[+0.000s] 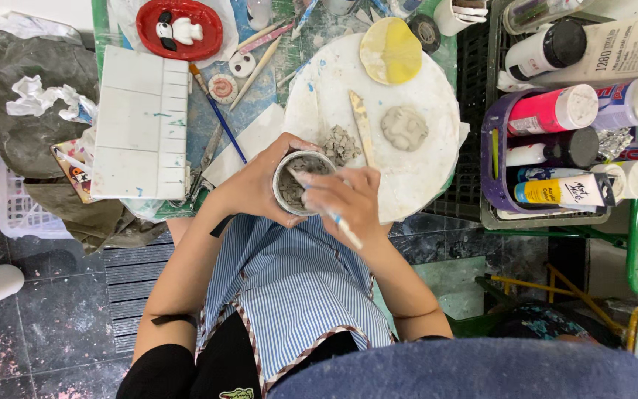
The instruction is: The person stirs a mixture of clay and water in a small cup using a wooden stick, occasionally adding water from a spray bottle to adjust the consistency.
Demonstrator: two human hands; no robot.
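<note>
My left hand (254,185) wraps around a small grey clay cup (298,181) held over my lap at the near edge of the round white board (422,155). My right hand (348,203) grips a thin brush (337,222) with its tip inside the cup. On the board lie a heap of grey clay crumbs (342,144), a wooden modelling stick (362,125), a lump of grey clay (404,127) and a flat yellow clay disc (390,50).
A white tile palette (140,122) lies left of the board, with brushes (219,114) beside it and a red dish (179,28) holding a small white figure. Paint bottles fill a purple rack (555,148) to the right. Crumpled grey cloth (31,103) lies far left.
</note>
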